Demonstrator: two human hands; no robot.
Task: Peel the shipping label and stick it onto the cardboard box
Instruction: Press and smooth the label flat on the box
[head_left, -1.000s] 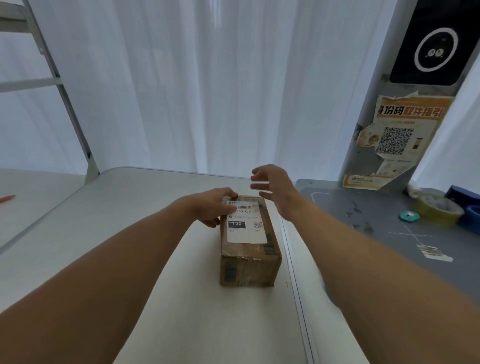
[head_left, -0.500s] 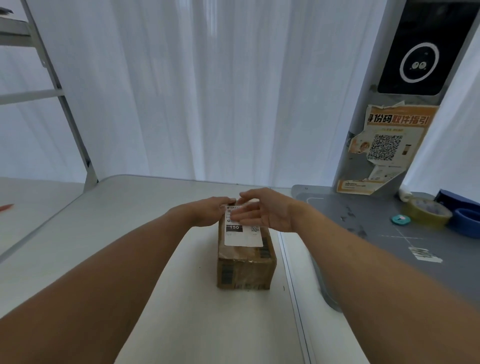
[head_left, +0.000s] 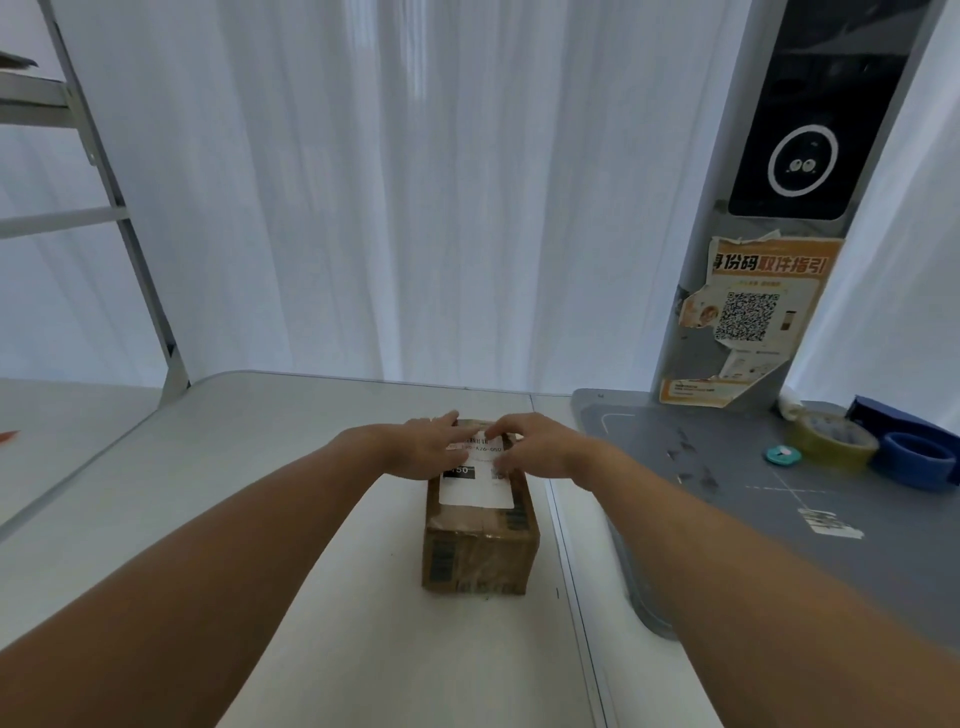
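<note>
white table (head_left: 260, 519), tape rolls (head_left: 831, 441) beside box (head_left: 478, 551)

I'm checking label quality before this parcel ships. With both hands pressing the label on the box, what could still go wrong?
1. Both hands, left hand and right hand, press only the far end of the shipping label; its near end may stay unbonded and lift.
2. The cardboard box top looks wrinkled with tape, so creases could cross the label's printed codes.

Brown box (head_left: 478, 551); white label (head_left: 475, 491)
</note>
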